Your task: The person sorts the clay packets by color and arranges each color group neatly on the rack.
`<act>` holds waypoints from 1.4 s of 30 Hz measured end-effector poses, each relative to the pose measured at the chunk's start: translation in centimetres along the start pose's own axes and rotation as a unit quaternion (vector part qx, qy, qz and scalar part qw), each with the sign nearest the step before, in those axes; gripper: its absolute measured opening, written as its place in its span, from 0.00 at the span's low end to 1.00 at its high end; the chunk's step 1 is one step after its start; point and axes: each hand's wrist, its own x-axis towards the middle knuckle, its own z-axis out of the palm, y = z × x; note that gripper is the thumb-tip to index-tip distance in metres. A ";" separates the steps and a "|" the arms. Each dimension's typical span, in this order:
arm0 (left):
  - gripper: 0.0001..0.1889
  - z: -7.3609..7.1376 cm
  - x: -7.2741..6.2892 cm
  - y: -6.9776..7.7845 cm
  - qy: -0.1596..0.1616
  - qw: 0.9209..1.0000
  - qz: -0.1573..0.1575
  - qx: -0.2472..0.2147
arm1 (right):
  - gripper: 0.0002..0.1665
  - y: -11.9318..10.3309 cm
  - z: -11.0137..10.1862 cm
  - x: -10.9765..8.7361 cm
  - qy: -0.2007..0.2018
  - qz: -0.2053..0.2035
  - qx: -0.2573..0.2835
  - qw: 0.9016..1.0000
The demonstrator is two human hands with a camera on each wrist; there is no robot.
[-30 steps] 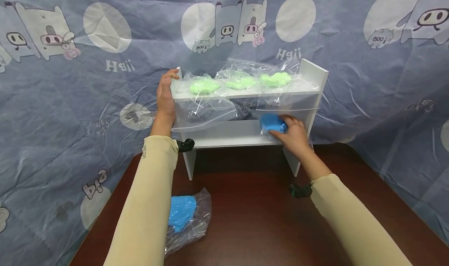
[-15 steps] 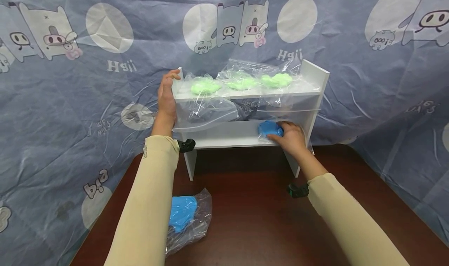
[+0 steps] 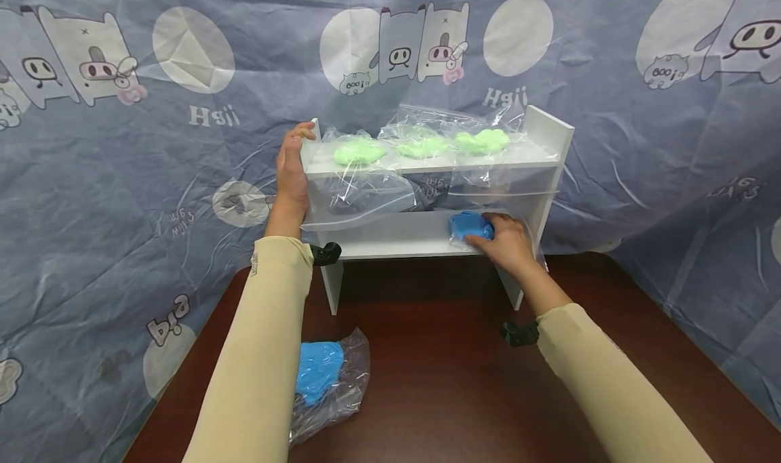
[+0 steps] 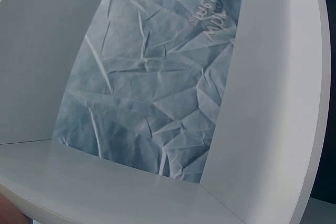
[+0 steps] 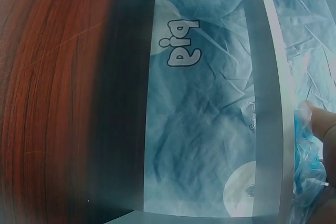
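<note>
A white two-tier shelf (image 3: 390, 236) stands on the dark table. My left hand (image 3: 291, 168) holds its left side panel, fingers bent over the upper edge; in the left wrist view only a bit of skin shows at the lower left corner. On the lower board, near the right end, lies a clear plastic bag with a soft blue lump (image 3: 468, 226). My right hand (image 3: 509, 240) grips this bag from the right, thumb in front and fingers behind. The right wrist view shows the thumb (image 5: 321, 121) against the crinkled bag (image 5: 308, 171).
Three clear bags with pale green lumps (image 3: 358, 152) lie along the top board, their plastic hanging over its front. Another bagged blue piece (image 3: 320, 368) rests on the reddish-brown table (image 3: 451, 388), partly behind my left sleeve. A printed blue-grey cloth (image 3: 262, 56) hangs behind.
My right hand has lowered the blue bag slightly onto the lower board, and over the last half second it has hardly moved. The left hand stays at the side panel.
</note>
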 end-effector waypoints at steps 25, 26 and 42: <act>0.10 0.6 -1.6 3.3 -0.014 1.000 -0.003 0.012 | 0.33 -0.2 -0.4 -1.0 0.074 -0.052 0.017 0.996; 0.10 0.6 -1.6 3.2 -0.013 1.000 -0.002 0.013 | 0.32 -0.2 -0.4 -1.0 0.079 -0.057 0.015 0.995; 0.16 0.0 0.0 -0.2 0.007 1.000 0.001 0.012 | 0.22 -2.5 -2.8 -5.1 0.161 -0.146 0.054 0.975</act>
